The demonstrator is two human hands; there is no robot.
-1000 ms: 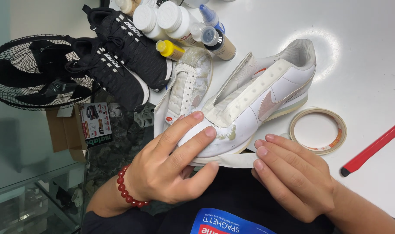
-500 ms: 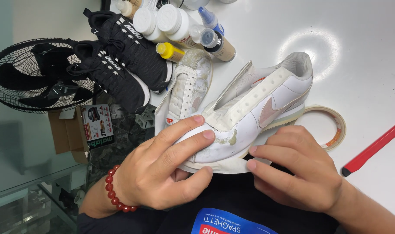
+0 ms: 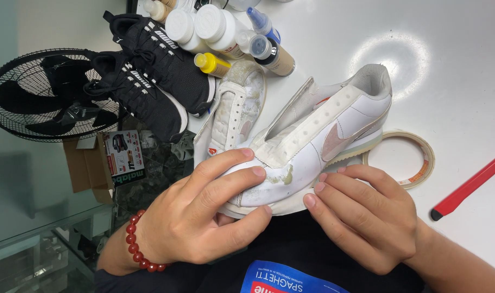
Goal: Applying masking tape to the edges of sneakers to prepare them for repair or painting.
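Hands first: my left hand (image 3: 204,214) wraps the toe of the white leather sneaker (image 3: 312,146), fingers curled over the top of the toe box and thumb pressed against the sole edge below, so it has a firm hold. My right hand (image 3: 367,217) is loosely open, fingertips resting along the sole edge at the sneaker's side, pressing rather than clasping. A red bead bracelet (image 3: 141,247) sits on my left wrist.

I see the sneaker lying on its side at the near edge of the white table (image 3: 464,65), toe towards me, heel pointing away, with yellowish residue near the toe seam. Its mate, a second white sneaker (image 3: 234,111), lies just beside it on the left, touching it. Further left sit two black sneakers (image 3: 149,76), with a black fan (image 3: 41,97) beyond them. A cluster of white bottles (image 3: 209,27) and a small yellow-capped bottle (image 3: 212,64) stand at the far edge. A tape roll (image 3: 421,163) lies just right of the held sneaker, partly under its heel side, and a red tool (image 3: 467,187) lies well apart on the right.
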